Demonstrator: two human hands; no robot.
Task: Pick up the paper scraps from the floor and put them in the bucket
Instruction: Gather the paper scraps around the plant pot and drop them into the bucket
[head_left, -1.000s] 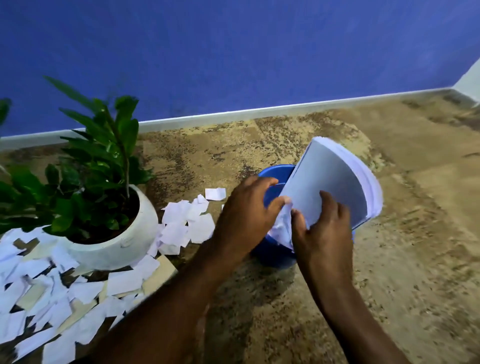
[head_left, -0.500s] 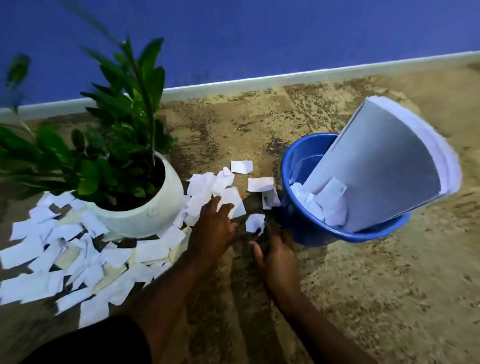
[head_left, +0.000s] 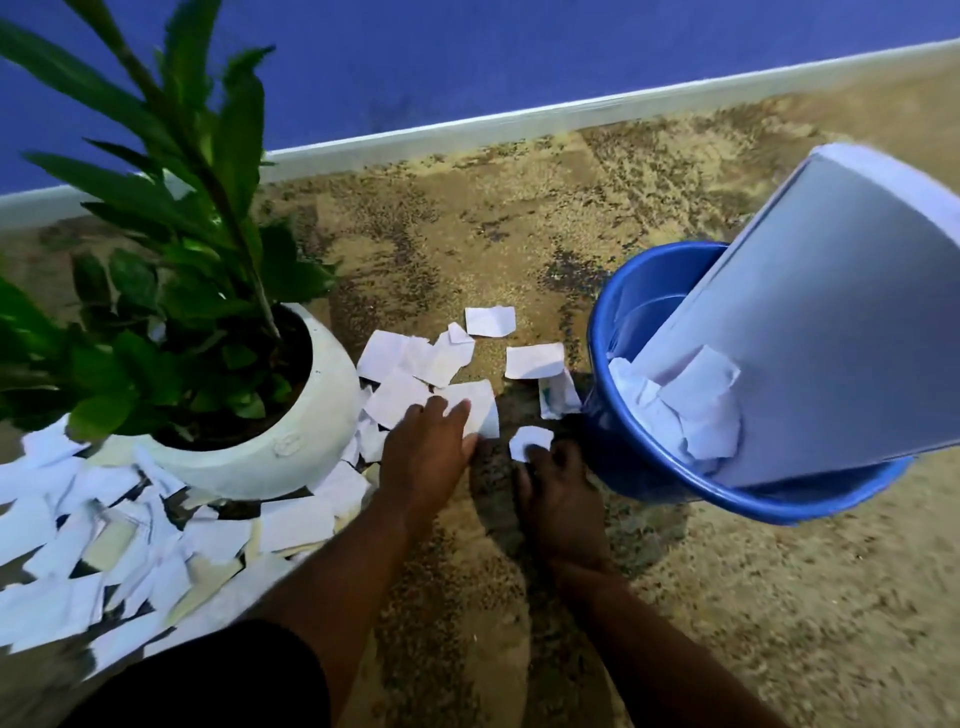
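Watching my left grip (head_left: 426, 447), I see it flat, fingers straight, pressing a paper scrap (head_left: 480, 410) to the floor (head_left: 519, 234). Just right of it, my right grip (head_left: 558, 493) curls its fingers to pinch the near edge of a small scrap (head_left: 530, 439). Loose scraps (head_left: 535, 360) lie just beyond, and a heap of scraps (head_left: 78, 545) spreads left around the white plant pot (head_left: 291, 452). The blue bucket (head_left: 639, 291) stands on the right, holding torn pieces (head_left: 696, 415) and a leaning paper stack (head_left: 831, 338).
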